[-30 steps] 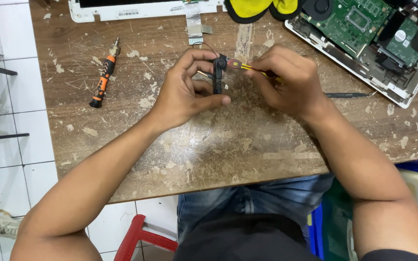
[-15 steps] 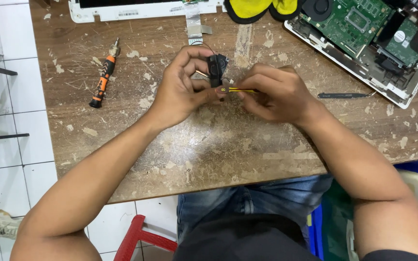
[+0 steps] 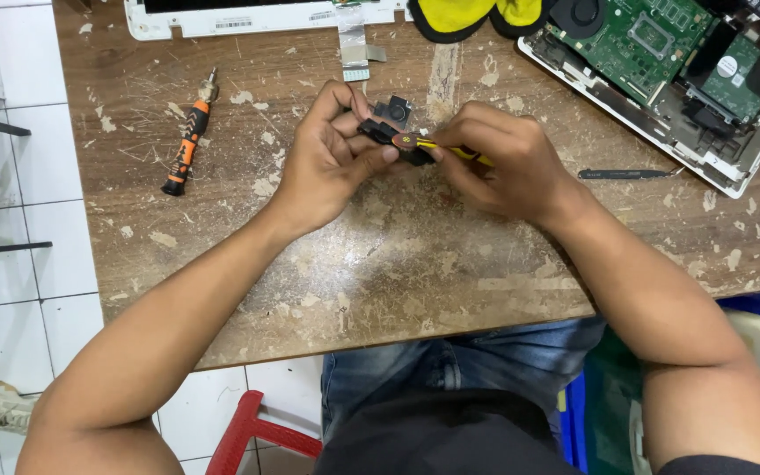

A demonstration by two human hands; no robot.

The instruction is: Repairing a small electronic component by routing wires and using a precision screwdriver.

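Note:
My left hand (image 3: pixel 332 154) grips a small black component (image 3: pixel 390 123), a flat plastic part with a round opening, above the worn wooden table (image 3: pixel 380 264). My right hand (image 3: pixel 503 158) pinches a thin yellow-handled tool (image 3: pixel 450 149) whose tip rests against the black part. Both hands meet at the middle of the table. The fingers hide most of the part's underside.
An orange-and-black screwdriver (image 3: pixel 188 136) lies at the left. An opened laptop base with a green circuit board (image 3: pixel 661 62) sits at the upper right, black tweezers (image 3: pixel 631 174) beside it. A white panel (image 3: pixel 257 18) with a ribbon cable (image 3: pixel 354 48) and a yellow cloth (image 3: pixel 472 16) lie along the far edge.
The black part has been turned in my left hand from upright to lying more flat. My right hand has moved the yellow tool's tip closer against it.

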